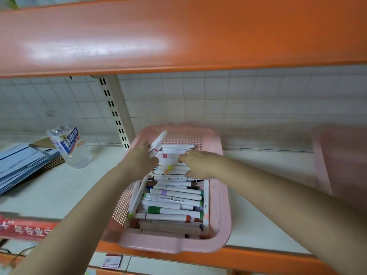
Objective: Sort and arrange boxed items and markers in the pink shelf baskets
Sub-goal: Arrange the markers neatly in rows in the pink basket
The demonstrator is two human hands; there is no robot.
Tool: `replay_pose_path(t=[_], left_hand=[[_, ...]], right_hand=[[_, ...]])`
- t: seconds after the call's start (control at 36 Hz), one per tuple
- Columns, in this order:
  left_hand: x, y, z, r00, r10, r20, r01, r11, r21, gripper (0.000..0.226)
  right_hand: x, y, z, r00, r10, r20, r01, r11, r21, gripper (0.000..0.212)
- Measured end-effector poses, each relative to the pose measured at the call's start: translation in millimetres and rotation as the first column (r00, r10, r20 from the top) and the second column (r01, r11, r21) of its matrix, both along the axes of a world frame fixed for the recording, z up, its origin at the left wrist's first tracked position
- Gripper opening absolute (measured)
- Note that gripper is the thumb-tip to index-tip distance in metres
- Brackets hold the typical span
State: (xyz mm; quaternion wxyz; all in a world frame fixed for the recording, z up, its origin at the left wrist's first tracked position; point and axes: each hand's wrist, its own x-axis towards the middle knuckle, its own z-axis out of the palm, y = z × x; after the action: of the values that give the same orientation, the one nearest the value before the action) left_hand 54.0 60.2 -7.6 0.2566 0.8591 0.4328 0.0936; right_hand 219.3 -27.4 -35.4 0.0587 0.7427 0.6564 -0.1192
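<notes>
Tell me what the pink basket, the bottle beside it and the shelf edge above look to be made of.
Pink perforated basket: matt moulded plastic, judging by its punched grid walls and rounded rim. Clear labelled bottle: thin transparent plastic, probably; see-through with soft glints. Orange shelf edge: likely painted metal, smooth with a broad glossy reflection.

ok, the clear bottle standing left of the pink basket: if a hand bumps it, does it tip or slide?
Probably tips. The clear bottle looks tall, and little liquid shows through its walls, so it is likely light. Its smooth plastic on the glossy shelf might also let it slide first. If it falls, the round body could roll toward the blue cardboard stack.
</notes>
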Motion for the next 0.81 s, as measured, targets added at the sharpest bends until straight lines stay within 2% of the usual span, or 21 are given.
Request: replay_pose_path(t=[0.08, 0.22, 0.36, 0.44, 0.64, 0.72, 0.81], left_hand=[[-5, -1, 1, 1.0, 0.001, -0.016, -0.001, 0.999, -0.043, 0.012], [-12, -1, -1, 0.999, 0.009, -0.041, -0.011, 0.999, -0.041, 0.009], [-17, 1, -2, 0.999, 0.032, -0.037, -0.034, 0.999, -0.039, 0.013], [-18, 0, -1, 0.998, 0.049, -0.044, -0.05, 0.998, -0.027, 0.007], [-14, -3, 4, 0.999, 0.043, -0.012, -0.044, 0.999, -0.025, 0.011], [-12, -6, 7, 0.999, 0.037, 0.011, -0.037, 0.999, -0.01, 0.014], [-8, -12, 16, 0.998, 0.036, 0.051, -0.037, 0.999, 0.007, 0.024]], right_hand=[[-2, 7, -5, 1.0, -0.024, 0.013, 0.024, 1.0, 0.018, 0.055], [-11, 13, -4, 1.0, -0.017, -0.012, 0.016, 0.996, -0.083, 0.041], [-22, 12, -5, 0.997, -0.06, -0.039, 0.055, 0.992, -0.112, 0.046], [-25, 10, -3, 0.999, -0.047, -0.01, 0.046, 0.995, -0.09, 0.044], [-23, 2, 8, 0.999, -0.001, 0.045, 0.002, 0.999, -0.032, 0.036], [-23, -6, 16, 0.997, -0.025, 0.069, 0.022, 0.999, 0.041, 0.028], [-21, -18, 29, 0.992, -0.057, 0.109, 0.041, 0.989, 0.142, 0.029]])
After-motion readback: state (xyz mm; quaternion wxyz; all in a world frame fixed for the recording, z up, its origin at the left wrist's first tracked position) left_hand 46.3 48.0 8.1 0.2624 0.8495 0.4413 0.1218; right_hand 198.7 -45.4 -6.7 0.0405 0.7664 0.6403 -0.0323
